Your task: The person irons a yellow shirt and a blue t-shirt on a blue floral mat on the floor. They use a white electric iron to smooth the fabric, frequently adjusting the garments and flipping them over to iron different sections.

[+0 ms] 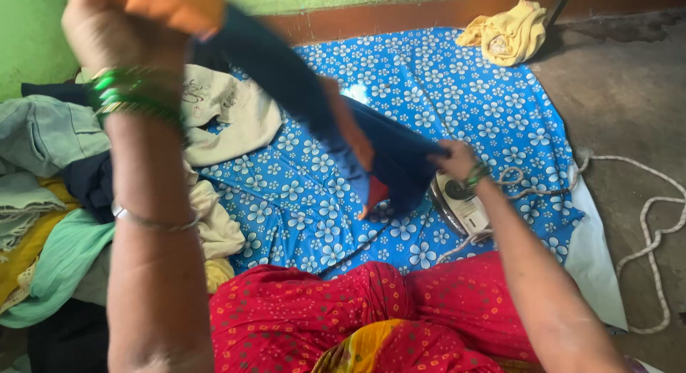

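Left hand (118,23) and right hand (454,158) both closed on the navy-and-orange garment (314,108), stretched between them; soft, light cloth (probably limp), best gripped at edges.

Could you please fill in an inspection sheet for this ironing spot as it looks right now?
Surface: blue floral sheet spread on the floor.
Job's things: navy and orange garment stretched in the air between both hands; iron on the sheet.
Clutter: clothes pile at left; cream cloth; yellow cloth.
Hands: left hand raised, gripping the garment; right hand gripping its lower end.
Cables: white cord looping over bare floor.
Surroundings: green wall.
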